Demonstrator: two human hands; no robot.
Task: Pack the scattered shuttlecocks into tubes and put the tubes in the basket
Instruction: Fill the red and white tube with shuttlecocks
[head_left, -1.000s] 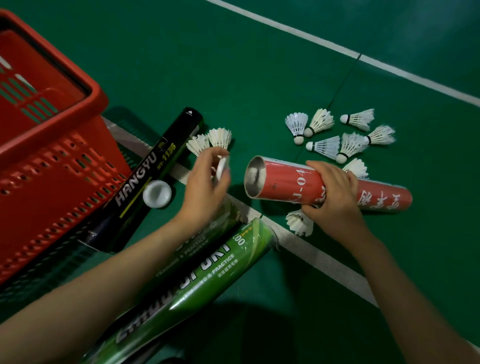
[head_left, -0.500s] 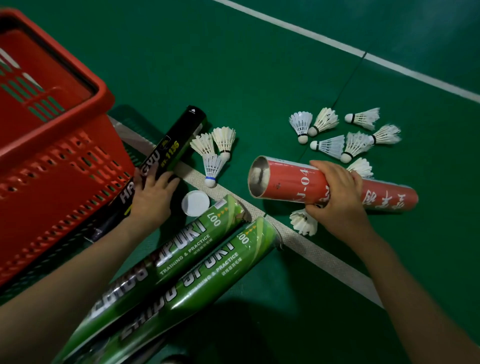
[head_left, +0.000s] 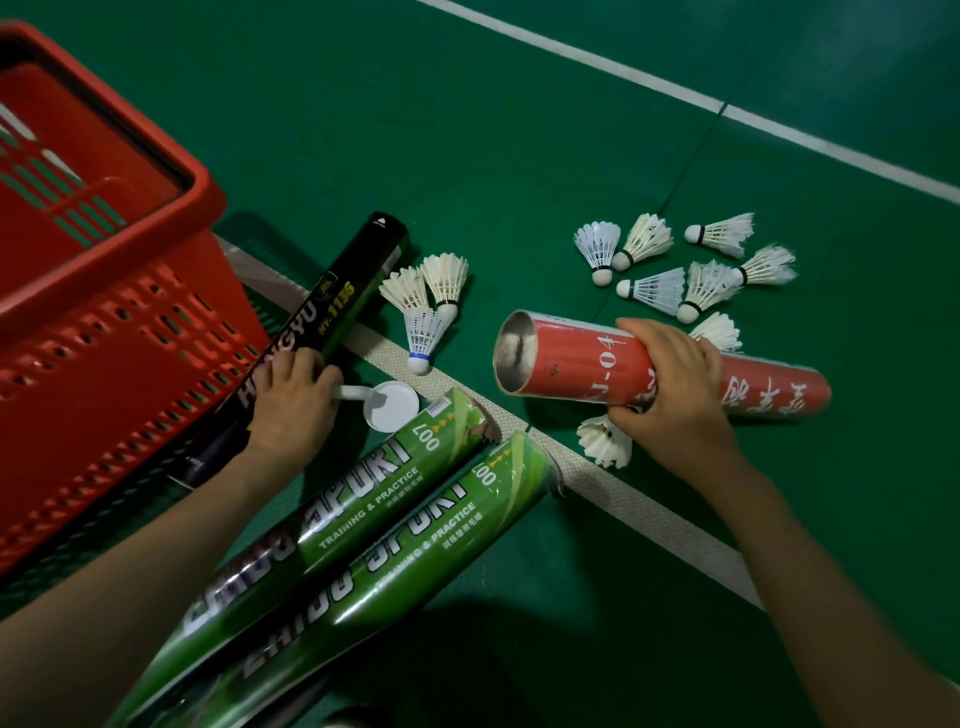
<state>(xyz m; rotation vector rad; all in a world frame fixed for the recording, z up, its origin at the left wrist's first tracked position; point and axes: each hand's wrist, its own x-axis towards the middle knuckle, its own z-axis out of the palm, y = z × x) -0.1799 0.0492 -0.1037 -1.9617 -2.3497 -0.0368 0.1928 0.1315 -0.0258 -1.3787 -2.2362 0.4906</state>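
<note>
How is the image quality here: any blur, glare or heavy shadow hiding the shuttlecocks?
Head view: dim overall, darker toward the corners; a heavy shadow lies on the floor at the bottom edge, away from the shuttlecocks; print on the red tube, black tube and green tubes reads sharp; no strong glare.

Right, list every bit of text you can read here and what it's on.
"H…GYU": black tube, middle under left hand.
"TRAINING & PRACTICE", "007": both green tubes; big brand name unclear.
"J-04": red tube; its Chinese characters too blurred.
Black tube's model number: blurred.
</note>
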